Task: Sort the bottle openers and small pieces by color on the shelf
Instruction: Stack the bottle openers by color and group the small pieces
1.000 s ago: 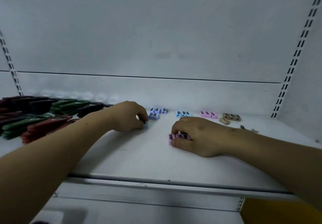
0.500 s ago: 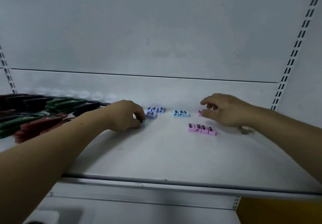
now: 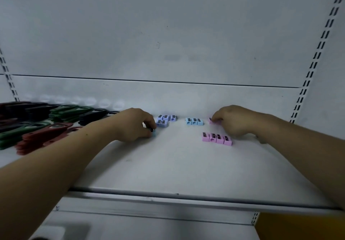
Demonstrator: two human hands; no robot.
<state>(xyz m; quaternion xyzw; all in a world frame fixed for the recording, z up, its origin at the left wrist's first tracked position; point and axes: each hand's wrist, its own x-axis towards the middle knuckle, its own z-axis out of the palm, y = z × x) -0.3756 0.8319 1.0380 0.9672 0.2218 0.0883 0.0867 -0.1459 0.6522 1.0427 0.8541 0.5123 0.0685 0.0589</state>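
Nearest us is the front lip of the white shelf (image 3: 168,168), and both bare forearms reach in over it, the left from the lower left and the right from the right edge. A little way in on the right lies a row of four pink pieces (image 3: 217,139), side by side and touching, in the same spot as half a second ago, with no hand on it. A second ago the right hand covered that row. The left hand (image 3: 134,126) has kept its place through all three moments. It rests knuckles up, its fingers (image 3: 149,126) curled down and pinching a light blue piece (image 3: 154,134) against the shelf, just in front of the purple pieces (image 3: 165,120). The right hand (image 3: 236,121), which hovered with loose fingers half a second ago, has now come down at the back of the shelf. Its fingers (image 3: 217,117) are bent narrow and grip a single pink piece (image 3: 212,122) that sits on the shelf. Between the two hands, near the back wall, stands a row of three blue pieces (image 3: 194,121), apart from the purple group on its left. On the far left the bottle openers lie in stacks. The red ones (image 3: 44,133) are nearest, with green ones (image 3: 67,112) and black ones (image 3: 93,114) behind them.
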